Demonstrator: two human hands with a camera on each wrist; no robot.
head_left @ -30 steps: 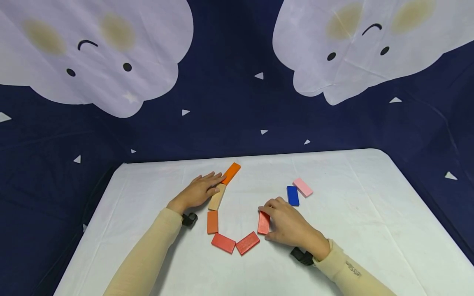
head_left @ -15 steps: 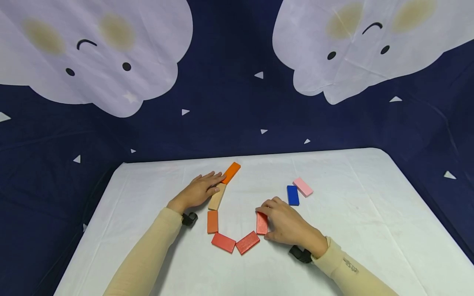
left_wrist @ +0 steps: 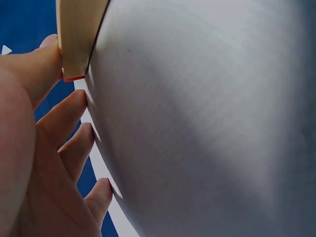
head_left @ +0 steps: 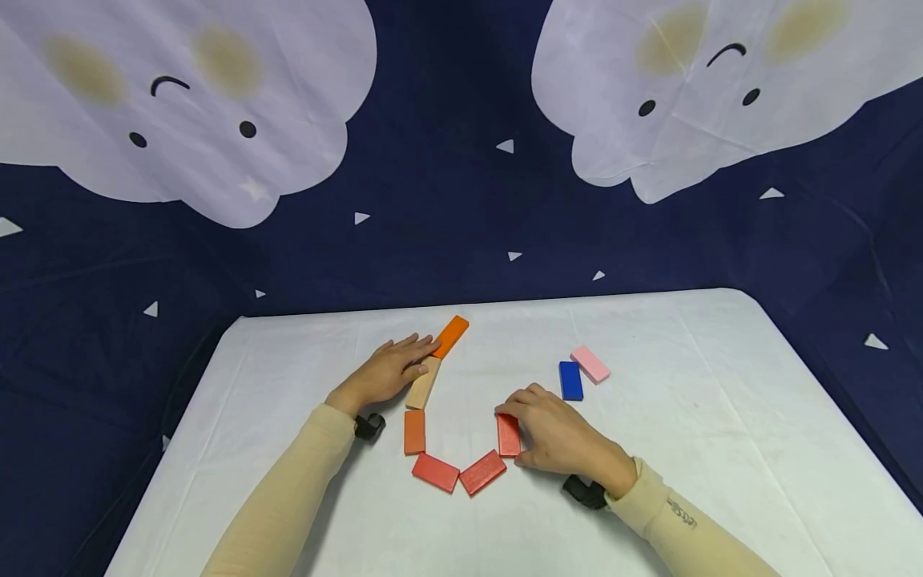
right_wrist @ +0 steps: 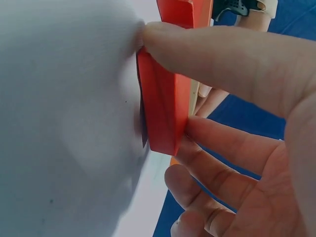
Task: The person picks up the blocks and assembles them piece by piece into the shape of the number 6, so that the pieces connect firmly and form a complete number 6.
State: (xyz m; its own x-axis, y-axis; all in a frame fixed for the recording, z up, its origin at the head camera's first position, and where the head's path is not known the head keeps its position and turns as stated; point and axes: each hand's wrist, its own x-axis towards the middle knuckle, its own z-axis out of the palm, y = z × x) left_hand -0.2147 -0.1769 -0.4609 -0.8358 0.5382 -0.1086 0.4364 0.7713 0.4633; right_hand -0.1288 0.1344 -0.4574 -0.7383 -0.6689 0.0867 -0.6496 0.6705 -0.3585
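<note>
1. Red covers the near block (head_left: 483, 473), which slants just nearer than the gripped block (head_left: 508, 435) and to its left; one corner lies beside that block's near end, and whether they touch is hard to tell.
2. Farther left, the other red block (head_left: 436, 473) slants the opposite way, well apart from the gripped block.
3. The gripped block lies flat, its long axis running near to far. The right hand (head_left: 555, 433) reaches it from its right, pinching it lengthwise, thumb at the near end, forefinger at the far end; this is the nearer hand.
4. Straight across, left of the gripped block, the rust block (head_left: 414, 433) runs nearly parallel to it.
5. Beyond and left of the gripped block, the left hand (head_left: 385, 373) has fingers spread fairly straight, thumb touching the pale block (head_left: 422, 385).
6. Blue block (head_left: 571, 381) and pink block (head_left: 590, 365) lie beyond and right of the gripped block.
7. Orange block (head_left: 452, 335): beyond and left of the gripped block, near a left fingertip.
</note>
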